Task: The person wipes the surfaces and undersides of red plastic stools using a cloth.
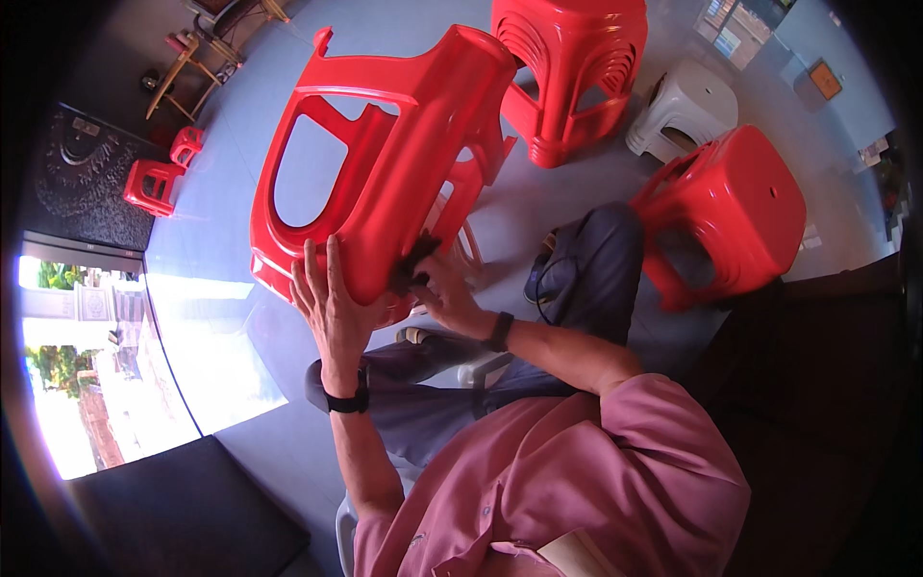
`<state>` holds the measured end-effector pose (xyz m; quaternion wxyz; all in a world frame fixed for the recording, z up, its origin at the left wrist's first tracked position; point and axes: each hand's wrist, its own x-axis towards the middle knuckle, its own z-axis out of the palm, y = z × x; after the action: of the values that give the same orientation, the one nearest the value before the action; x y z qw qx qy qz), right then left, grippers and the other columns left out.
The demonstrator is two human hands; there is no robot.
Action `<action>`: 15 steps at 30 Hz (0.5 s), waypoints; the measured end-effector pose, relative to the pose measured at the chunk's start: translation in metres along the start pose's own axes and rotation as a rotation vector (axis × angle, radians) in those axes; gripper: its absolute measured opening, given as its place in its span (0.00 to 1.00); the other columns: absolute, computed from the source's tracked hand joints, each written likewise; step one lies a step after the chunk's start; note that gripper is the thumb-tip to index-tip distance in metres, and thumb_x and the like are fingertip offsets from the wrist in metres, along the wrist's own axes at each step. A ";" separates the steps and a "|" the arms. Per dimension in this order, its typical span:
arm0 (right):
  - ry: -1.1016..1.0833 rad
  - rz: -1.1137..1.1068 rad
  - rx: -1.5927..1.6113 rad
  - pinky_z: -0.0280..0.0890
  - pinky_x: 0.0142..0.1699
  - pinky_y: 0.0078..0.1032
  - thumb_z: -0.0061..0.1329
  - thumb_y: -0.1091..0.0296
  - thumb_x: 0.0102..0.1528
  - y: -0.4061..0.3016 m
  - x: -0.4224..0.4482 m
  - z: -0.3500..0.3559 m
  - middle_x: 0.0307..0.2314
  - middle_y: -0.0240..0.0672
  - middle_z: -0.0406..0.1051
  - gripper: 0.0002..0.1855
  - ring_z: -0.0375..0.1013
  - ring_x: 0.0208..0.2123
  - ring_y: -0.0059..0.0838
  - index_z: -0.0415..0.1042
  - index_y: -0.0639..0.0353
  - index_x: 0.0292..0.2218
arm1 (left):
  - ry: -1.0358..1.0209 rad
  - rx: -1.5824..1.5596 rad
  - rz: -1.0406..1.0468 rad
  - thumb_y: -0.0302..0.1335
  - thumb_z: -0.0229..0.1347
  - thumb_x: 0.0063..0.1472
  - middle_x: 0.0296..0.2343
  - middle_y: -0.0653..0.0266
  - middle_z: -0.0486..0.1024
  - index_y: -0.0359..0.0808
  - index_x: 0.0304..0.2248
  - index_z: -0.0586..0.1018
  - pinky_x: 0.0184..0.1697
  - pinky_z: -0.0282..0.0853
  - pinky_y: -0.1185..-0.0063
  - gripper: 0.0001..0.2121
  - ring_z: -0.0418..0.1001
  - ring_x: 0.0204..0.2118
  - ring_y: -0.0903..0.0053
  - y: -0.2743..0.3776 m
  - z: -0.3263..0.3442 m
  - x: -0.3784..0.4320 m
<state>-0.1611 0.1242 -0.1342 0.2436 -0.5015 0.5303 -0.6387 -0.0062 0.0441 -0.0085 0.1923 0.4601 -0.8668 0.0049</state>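
Observation:
A red plastic stool (pixel 378 184) lies tilted on its side before me, its open leg end pointing up and away. My left hand (pixel 333 306) rests with spread fingers against the near end of the stool, steadying it around the seat's edge. In my right hand (pixel 451 292) is a dark, blurred cloth (pixel 417 265), pressed against the stool's right-hand side near the seat end. What the stool rests on is mostly hidden behind it.
A tall stack of red stools (pixel 570 72) stands beyond on the grey floor. To the right are another stack of red stools (pixel 757 202) and white stools (pixel 689 104). Small red stools (pixel 153 186) sit at the far left, above a bright doorway (pixel 86 360).

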 end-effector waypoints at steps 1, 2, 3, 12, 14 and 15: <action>-0.052 0.002 -0.034 0.69 0.53 0.38 0.53 0.79 0.56 0.009 -0.009 0.003 0.41 0.43 0.68 0.09 0.72 0.45 0.46 0.71 0.60 0.39 | -0.006 0.002 -0.003 0.37 0.76 0.38 0.69 0.57 0.53 0.52 0.69 0.61 0.71 0.47 0.48 0.56 0.50 0.70 0.44 0.000 -0.001 -0.001; -0.104 0.004 -0.067 0.69 0.53 0.39 0.52 0.80 0.56 0.021 -0.016 0.005 0.41 0.44 0.68 0.08 0.71 0.46 0.48 0.72 0.60 0.38 | -0.013 0.003 -0.005 0.37 0.76 0.38 0.69 0.57 0.53 0.52 0.69 0.61 0.71 0.47 0.48 0.56 0.50 0.70 0.44 0.001 -0.001 -0.001; -0.155 -0.039 -0.168 0.68 0.55 0.39 0.52 0.79 0.55 0.038 -0.021 0.003 0.42 0.44 0.68 0.09 0.71 0.48 0.48 0.72 0.60 0.39 | -0.016 0.004 -0.005 0.37 0.76 0.38 0.69 0.57 0.53 0.52 0.69 0.61 0.72 0.47 0.48 0.56 0.49 0.70 0.44 0.002 -0.001 0.000; -0.216 0.010 -0.749 0.69 0.55 0.39 0.48 0.74 0.55 0.094 0.055 -0.068 0.48 0.40 0.69 0.11 0.70 0.51 0.47 0.74 0.60 0.41 | -0.005 0.006 -0.023 0.37 0.76 0.38 0.69 0.57 0.52 0.52 0.69 0.61 0.72 0.46 0.48 0.56 0.47 0.71 0.45 0.001 0.000 -0.003; -0.124 -0.106 -1.081 0.70 0.52 0.41 0.48 0.74 0.56 0.110 0.073 -0.081 0.46 0.42 0.70 0.12 0.71 0.48 0.47 0.73 0.60 0.43 | -0.009 0.002 -0.019 0.38 0.76 0.39 0.69 0.57 0.52 0.52 0.69 0.61 0.72 0.47 0.48 0.56 0.48 0.71 0.45 0.000 -0.001 -0.002; -0.076 -0.162 -1.247 0.71 0.51 0.42 0.48 0.74 0.56 0.122 0.077 -0.087 0.45 0.43 0.70 0.12 0.72 0.47 0.48 0.72 0.60 0.43 | -0.011 0.002 -0.014 0.38 0.76 0.39 0.69 0.57 0.52 0.52 0.69 0.61 0.72 0.47 0.48 0.56 0.48 0.71 0.45 0.001 -0.001 -0.002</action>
<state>-0.2948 0.0583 -0.2113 -0.1250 -0.6103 0.7542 -0.2076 -0.0062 0.0464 -0.0077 0.1871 0.4665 -0.8645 0.0020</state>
